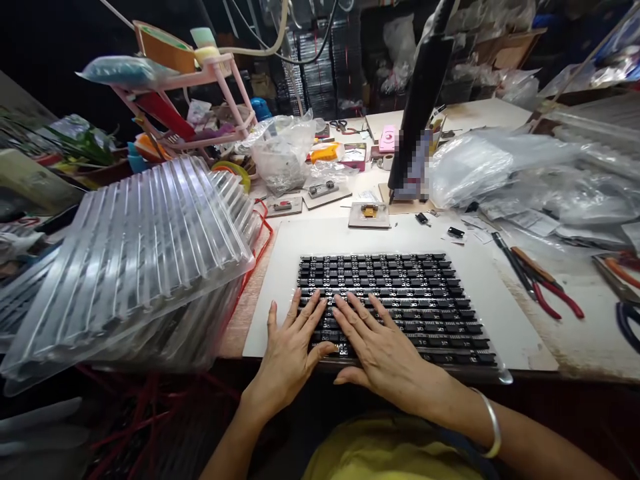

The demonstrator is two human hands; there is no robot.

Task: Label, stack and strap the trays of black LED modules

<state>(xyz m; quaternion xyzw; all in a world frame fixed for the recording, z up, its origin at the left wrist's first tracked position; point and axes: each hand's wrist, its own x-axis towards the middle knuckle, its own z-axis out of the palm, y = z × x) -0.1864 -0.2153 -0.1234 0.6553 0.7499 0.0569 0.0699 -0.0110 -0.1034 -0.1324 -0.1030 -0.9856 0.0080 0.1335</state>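
On the white board [300, 240] I see my left hand [290, 347] and right hand [380, 353] spread flat, fingers open, pressing ribbed rows of glossy black components [425, 293]

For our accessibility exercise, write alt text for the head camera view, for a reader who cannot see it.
Two bare hands, the left hand and right hand, lie flat, fingers spread, on a tray of small black parts on a white board. A stack of clear ribbed trays stands to the left, red-handled pliers to the right.
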